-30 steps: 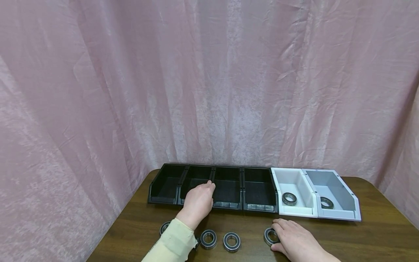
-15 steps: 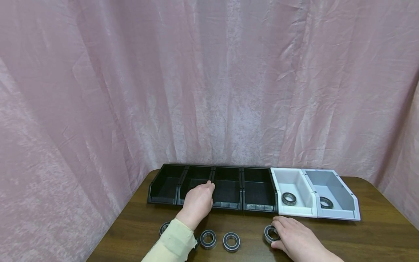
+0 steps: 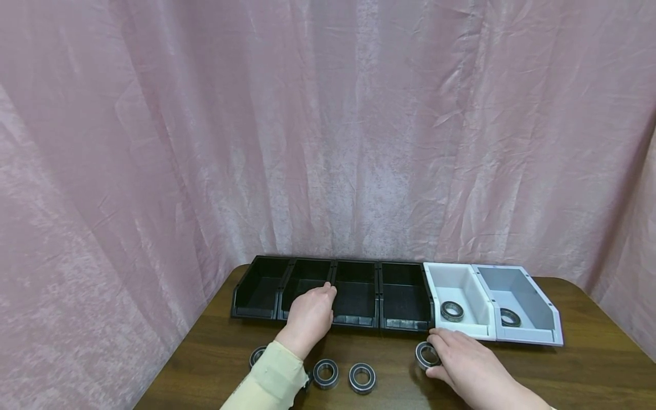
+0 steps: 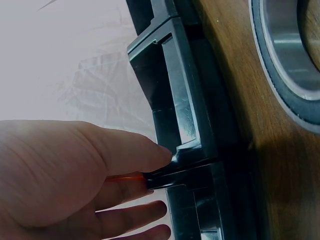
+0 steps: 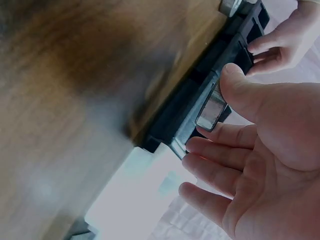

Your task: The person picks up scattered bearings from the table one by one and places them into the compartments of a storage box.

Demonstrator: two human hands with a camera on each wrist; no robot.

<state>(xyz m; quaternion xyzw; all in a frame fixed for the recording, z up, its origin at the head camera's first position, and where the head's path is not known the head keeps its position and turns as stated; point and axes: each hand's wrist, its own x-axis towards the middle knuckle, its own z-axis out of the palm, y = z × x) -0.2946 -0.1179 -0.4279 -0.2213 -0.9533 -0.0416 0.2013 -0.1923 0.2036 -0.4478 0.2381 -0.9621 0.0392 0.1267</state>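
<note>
Right hand [image 3: 466,361] pinches 1 bearing [image 3: 421,359] by its outer rim, thumb against index; other 3 fingers spread, holding nothing. That bearing is tilted, raised off the surface [image 3: 394,356], just in front of where the black bins [image 3: 405,326] meet the white bin [image 3: 468,330].

Left hand [image 3: 310,316] is at the black bins, thumb and index to either side of the divider [image 4: 190,175] between the middle 2. Looks like a pinch on that wall, but the index tip is partly hidden.

Other bearings: 1 in white bin [image 3: 445,311], 1 in grey bin [image 3: 530,336], 3 on the surface, 1 of those partly behind the left sleeve [image 3: 277,373].

Handling, judged by looks: metal ring, likely heavy for its size, stiff, won't give under a squeeze. Outer rim smooth and shiny, so probably slippery. Not fragile, though a drop could knock a bin. Best hold: thumb and index on opposite sides of the outer rim, or a finger hooked in the bore. Current pinch sits toward the ring's right side, so it could tip.
</note>
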